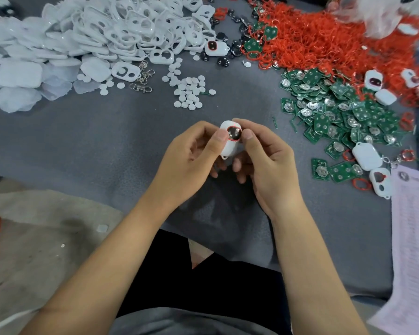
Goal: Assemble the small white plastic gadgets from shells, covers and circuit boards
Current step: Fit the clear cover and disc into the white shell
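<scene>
Both forearms enter from the bottom edge and meet at centre over grey cloth (121, 131). Left hand (189, 160): thumb pressed on the left side of the white gadget (229, 141), fingers curled behind it, gripping. Right hand (266, 160): thumb on the right side of the gadget, fingers curled beneath, also gripping. Gadget is held between the two thumbs, above the cloth and not touching it. Long axis runs away from the viewer; its small loop tab points toward the person, and a red-rimmed opening on the upper face shows a dark, shiny part inside.

Left to right across the far side:
- far left, heap of white shells and covers (87, 37), flat lids at its near edge; too many to count.
- four or so metal clasps (143, 78) just beside the heap.
- scatter of small white discs (189, 90), several dozen; exact count not possible.
- one assembled white unit (215, 47) among black round pieces (223, 61).
- large tangle of red rings (324, 42), uncountable.
- spread of green circuit boards (336, 112), each carrying a silver round cell; dozens.
- several white units (367, 155) among the boards, at least six.
- right edge, pale printed sheet (411, 238); print too blurred to read.

No legible brand or label anywhere.
</scene>
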Available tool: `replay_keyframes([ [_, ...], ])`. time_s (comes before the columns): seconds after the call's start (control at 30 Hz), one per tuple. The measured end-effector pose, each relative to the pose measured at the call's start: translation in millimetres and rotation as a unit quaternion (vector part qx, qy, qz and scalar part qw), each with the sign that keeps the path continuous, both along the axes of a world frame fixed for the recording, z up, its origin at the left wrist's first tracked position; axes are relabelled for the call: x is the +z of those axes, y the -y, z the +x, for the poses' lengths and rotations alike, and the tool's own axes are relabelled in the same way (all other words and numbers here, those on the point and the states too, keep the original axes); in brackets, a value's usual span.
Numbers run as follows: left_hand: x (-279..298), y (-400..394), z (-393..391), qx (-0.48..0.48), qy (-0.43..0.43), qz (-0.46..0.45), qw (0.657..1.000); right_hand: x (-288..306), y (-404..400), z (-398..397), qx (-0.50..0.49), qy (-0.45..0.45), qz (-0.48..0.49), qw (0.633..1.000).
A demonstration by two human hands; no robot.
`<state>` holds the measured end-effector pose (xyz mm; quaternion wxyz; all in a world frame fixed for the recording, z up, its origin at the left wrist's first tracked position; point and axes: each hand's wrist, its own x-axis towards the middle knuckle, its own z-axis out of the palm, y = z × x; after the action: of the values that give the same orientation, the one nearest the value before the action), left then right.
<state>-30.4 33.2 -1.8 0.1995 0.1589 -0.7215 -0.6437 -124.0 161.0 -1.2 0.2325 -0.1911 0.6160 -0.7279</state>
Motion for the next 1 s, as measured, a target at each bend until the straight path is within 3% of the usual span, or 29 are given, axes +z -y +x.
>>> replay_keyframes([
  [0.17, -0.8, 0.4, 0.8, 0.037, 0.01, -0.057, 0.998, 1.8, -1.7, 2.5, 0.01, 0.002, 0.012, 1.0],
  [0.5, 1.9, -2.3, 3.9, 0.073, -0.008, -0.135, 0.988, -1.8, -1.7, 4.3, 0.011, -0.082, 0.051, 0.995],
  [0.7, 0.8, -0.4, 2.5, 0.091, -0.003, -0.253, 0.963, -4.3, 2.7, 7.2, -0.021, -0.115, 0.102, 0.988],
  [1.0, 2.6, 1.7, -1.6, 0.076, 0.024, -0.18, 0.98, 1.7, 8.3, 6.8, -0.049, -0.075, 0.104, 0.99],
])
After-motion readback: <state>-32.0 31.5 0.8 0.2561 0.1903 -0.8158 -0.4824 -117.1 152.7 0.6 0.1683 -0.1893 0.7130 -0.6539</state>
